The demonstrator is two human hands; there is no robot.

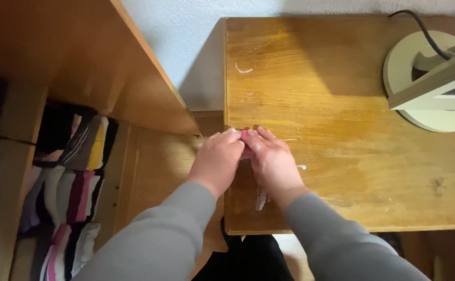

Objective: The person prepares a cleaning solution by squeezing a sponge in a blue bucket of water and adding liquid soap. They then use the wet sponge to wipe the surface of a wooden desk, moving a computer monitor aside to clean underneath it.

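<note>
2 hands meet over a small pink thing at the left edge of a wooden table.

Left hand and right hand, both in grey sleeves, curl their fingers together around the small pink item, which shows only as a sliver between the fingertips; what it is cannot be told. It sits at the fingertips, low against the wooden table, near that table's left edge. Well beyond the right fingers stands a pale round lamp base with a black cable. Left of the left fingers, lower down, an open drawer holds folded socks in rows. As a judgement, the handling looks mid-way: the item is gripped, not yet set down or put away.
</note>
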